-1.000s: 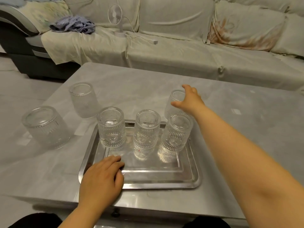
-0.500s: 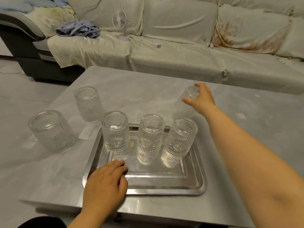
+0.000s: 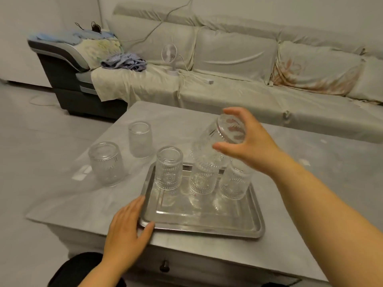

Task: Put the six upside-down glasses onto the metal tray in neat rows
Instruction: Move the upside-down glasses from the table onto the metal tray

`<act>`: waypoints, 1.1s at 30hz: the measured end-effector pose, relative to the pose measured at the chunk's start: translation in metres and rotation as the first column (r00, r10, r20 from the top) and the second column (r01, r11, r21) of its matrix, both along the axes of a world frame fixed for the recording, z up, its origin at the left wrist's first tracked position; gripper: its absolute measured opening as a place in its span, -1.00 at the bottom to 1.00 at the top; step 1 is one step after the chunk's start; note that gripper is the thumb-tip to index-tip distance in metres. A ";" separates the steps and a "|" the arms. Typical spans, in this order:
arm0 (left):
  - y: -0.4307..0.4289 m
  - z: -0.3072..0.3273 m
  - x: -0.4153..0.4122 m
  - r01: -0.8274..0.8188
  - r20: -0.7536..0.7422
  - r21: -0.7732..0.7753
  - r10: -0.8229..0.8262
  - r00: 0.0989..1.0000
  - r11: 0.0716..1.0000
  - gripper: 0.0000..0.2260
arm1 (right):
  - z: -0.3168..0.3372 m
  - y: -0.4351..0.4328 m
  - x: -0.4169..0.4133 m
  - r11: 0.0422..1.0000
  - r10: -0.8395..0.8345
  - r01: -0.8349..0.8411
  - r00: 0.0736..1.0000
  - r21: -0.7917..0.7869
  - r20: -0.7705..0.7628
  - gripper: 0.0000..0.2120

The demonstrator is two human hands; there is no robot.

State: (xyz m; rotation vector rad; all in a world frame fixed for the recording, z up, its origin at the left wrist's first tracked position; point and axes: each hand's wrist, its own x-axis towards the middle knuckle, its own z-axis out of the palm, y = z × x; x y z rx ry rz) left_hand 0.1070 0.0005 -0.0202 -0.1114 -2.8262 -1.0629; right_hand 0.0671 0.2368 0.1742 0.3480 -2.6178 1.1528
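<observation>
A metal tray (image 3: 207, 226) lies near the front edge of the grey table. Three ribbed glasses stand upside down in a row on its far side: a left glass (image 3: 169, 168), a middle glass (image 3: 202, 182) and a right glass (image 3: 236, 181). My right hand (image 3: 248, 139) grips the base of a fourth glass (image 3: 215, 146), tilted in the air above the middle glass. My left hand (image 3: 128, 226) rests flat on the tray's front-left corner. Two more upturned glasses stand on the table left of the tray, a wide one (image 3: 106, 163) and a taller one (image 3: 139, 138).
The table (image 3: 323, 183) has a drawer knob (image 3: 164, 266) under its front edge. Behind it runs a cloth-covered sofa (image 3: 238, 88) with a small white fan (image 3: 170, 56), a cable and a bundle of blue cloth (image 3: 124, 62).
My right hand has lifted the fourth glass off the table behind the tray and brought it, tilted, over the middle glass. My left hand slid from the tray's inside to its front-left corner.
</observation>
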 end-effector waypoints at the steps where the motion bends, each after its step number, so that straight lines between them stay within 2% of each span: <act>1: -0.007 -0.002 0.002 -0.008 0.011 0.003 0.008 1.000 1.000 -0.42 | -0.006 -0.011 0.004 0.999 0.040 -0.041 0.999 0.014 0.031 -0.36; 6: -0.017 -0.004 0.004 0.030 0.083 -0.065 -0.025 0.996 0.997 -0.28 | -0.055 -0.058 0.010 0.982 0.162 -0.177 0.967 0.064 0.195 -0.32; 9: -0.017 -0.001 0.004 0.054 0.059 -0.158 -0.045 0.997 0.986 0.00 | -0.080 -0.071 0.009 0.971 0.183 -0.215 0.950 0.107 0.254 -0.31; 10: -0.017 -0.003 0.004 0.053 0.050 -0.173 -0.045 0.998 0.983 0.01 | -0.086 -0.074 0.008 0.970 0.182 -0.217 0.948 0.112 0.262 -0.31; 13: -0.018 -0.007 0.002 0.049 0.028 -0.154 -0.045 0.999 0.987 -0.12 | -0.098 -0.080 0.004 0.964 0.176 -0.222 0.944 0.145 0.278 -0.31; 21: -0.012 -0.011 0.002 0.006 -0.061 -0.140 -0.014 0.998 0.990 -0.18 | -0.110 -0.092 -0.006 0.950 0.173 -0.236 0.943 0.206 0.284 -0.34; 28: -0.012 -0.013 0.002 0.005 -0.043 -0.170 -0.012 0.999 0.986 -0.17 | -0.116 -0.096 -0.008 0.945 0.154 -0.217 0.954 0.243 0.256 -0.36; 33: -0.019 -0.011 0.003 0.076 -0.007 -0.140 -0.078 0.997 0.987 -0.20 | -0.108 -0.094 -0.004 0.940 0.127 -0.180 0.973 0.288 0.194 -0.41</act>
